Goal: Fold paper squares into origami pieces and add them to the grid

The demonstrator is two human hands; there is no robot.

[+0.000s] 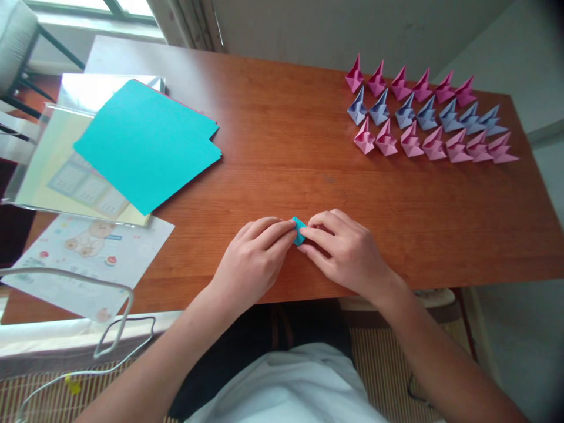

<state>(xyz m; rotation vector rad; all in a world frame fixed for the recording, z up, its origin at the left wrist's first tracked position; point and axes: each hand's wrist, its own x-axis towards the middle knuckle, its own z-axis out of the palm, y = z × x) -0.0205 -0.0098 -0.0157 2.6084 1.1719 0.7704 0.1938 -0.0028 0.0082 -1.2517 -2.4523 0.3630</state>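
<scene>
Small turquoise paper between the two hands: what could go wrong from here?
Fingers partly cover the small turquoise paper, so a crooked crease could go unseen.

The left hand and right hand both have fingers on it; uneven pressure or pulling might crumple or tear it.

The turquoise sheets lie askew, partly over a clear plastic sleeve; a bump might make them slide.

Matt paper [299, 225], glossy wooden table [282, 147]
</scene>
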